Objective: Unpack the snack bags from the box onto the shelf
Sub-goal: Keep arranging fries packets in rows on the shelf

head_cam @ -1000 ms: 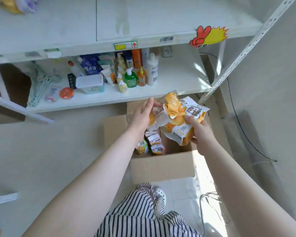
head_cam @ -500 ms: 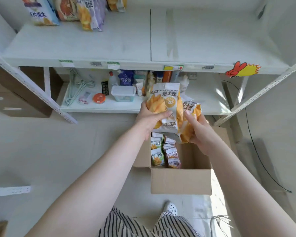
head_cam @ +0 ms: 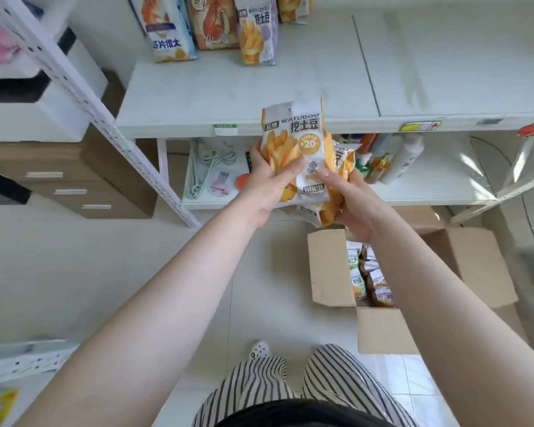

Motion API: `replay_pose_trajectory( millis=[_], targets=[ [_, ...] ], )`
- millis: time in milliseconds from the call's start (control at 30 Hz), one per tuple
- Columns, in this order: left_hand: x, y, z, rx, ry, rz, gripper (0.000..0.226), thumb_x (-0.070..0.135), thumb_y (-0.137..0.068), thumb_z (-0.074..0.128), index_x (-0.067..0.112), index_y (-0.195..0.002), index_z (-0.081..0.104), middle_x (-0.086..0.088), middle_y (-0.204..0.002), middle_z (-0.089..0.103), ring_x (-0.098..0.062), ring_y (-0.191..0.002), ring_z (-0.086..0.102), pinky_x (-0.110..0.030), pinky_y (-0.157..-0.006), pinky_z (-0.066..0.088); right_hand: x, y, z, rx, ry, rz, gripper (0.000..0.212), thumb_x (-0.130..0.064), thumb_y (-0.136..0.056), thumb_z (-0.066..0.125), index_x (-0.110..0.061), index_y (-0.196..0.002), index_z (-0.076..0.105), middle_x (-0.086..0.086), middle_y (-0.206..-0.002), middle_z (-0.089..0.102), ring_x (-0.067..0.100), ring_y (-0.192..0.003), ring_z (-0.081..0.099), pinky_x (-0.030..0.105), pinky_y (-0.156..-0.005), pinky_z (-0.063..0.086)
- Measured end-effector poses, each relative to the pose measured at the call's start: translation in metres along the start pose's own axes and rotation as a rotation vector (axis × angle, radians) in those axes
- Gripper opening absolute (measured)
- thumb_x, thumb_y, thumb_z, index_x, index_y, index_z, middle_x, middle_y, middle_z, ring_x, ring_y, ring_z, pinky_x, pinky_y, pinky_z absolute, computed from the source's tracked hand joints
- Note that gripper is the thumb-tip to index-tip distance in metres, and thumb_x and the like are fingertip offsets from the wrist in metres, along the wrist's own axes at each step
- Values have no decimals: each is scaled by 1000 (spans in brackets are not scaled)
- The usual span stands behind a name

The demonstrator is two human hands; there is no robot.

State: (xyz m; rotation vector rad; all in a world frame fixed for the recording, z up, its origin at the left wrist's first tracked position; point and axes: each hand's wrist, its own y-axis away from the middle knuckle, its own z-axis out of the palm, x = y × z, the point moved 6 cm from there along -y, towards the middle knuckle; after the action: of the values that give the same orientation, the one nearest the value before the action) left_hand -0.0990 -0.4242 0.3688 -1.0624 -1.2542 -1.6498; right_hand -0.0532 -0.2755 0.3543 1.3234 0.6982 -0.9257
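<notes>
Left hand (head_cam: 267,186) and right hand (head_cam: 350,198) both closed in a grip on a bunch of orange-and-white fries snack bags (head_cam: 299,155), held upright in front of the white shelf's (head_cam: 228,94) front edge. Open cardboard box (head_cam: 330,272) on floor below right, more bags (head_cam: 369,278) inside.

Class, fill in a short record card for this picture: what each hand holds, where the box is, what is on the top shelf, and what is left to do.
left hand: grips the front snack bag
right hand: grips the bags behind it
box: open on the floor, more bags inside
top shelf: bags standing at the back, front bare
left to do: set the held bags on the shelf
</notes>
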Motion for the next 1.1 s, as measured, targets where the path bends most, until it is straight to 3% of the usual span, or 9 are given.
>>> replay_pose_trajectory(
  millis=[100,300,467,567,700,833,900,967,1100],
  targets=[
    [12,-14,-16,15,23,-20,81,42,-85,68,25,-147,19,15,-138,47,-9,-126,50,-47,-106,42,-10,-16,10,22,-4,-1,86,-46,-60,84,-24,-133,42,-2,-123,67,21,-105,69,55,-83,57],
    [34,-63,-25,29,71,-81,54,36,-88,66,27,-131,35,1,-131,58,-22,-113,62,-46,-89,53,-40,-59,19,48,17,-28,80,-47,-63,81,-26,-131,43,-3,-120,68,20,-104,69,51,-80,59],
    [61,-117,-35,92,80,-84,71,44,-73,79,30,-131,39,4,-128,61,-21,-114,61,-54,-99,46,-74,-108,26,24,41,-71,83,-52,-63,83,-27,-129,40,-6,-123,63,15,-108,66,47,-83,58],
    [76,-148,-34,106,77,-35,73,27,-79,78,30,-138,35,5,-128,61,-19,-115,61,-52,-100,46,-100,-133,25,36,61,-101,81,-43,-65,81,-24,-129,35,-6,-121,60,12,-104,65,39,-78,57],
    [107,-191,-39,71,170,0,92,0,-75,76,29,-146,25,0,-119,63,-18,-105,65,-42,-86,55,-129,-163,12,14,138,-127,76,-36,-69,81,-27,-129,36,-9,-117,62,10,-99,67,30,-69,56],
    [144,-232,-42,23,142,-44,63,22,-73,81,20,-131,55,-6,-111,71,-22,-97,70,-39,-85,54,-150,-186,7,-21,176,-119,85,-43,-61,79,-27,-132,36,-9,-119,61,12,-102,67,32,-70,56],
    [150,-249,-39,68,142,-93,42,17,-77,79,14,-117,65,-8,-100,74,-22,-85,73,-37,-75,58,-159,-198,11,-35,172,-134,84,-42,-62,78,-25,-132,34,-7,-119,60,12,-102,66,29,-68,56],
    [153,-267,-33,105,206,-113,35,9,-77,78,11,-110,67,-11,-94,74,-25,-77,73,-40,-66,59,-165,-212,13,-27,174,-165,80,-36,-67,78,-24,-132,33,-7,-118,59,9,-100,65,23,-66,54],
    [163,-302,-25,120,233,-121,28,7,-75,79,15,-97,64,-14,-103,72,-31,-90,70,-47,-74,58,-170,-237,9,35,99,-193,77,-26,-72,78,-22,-135,34,-4,-116,59,13,-101,65,23,-67,56]
  ],
)
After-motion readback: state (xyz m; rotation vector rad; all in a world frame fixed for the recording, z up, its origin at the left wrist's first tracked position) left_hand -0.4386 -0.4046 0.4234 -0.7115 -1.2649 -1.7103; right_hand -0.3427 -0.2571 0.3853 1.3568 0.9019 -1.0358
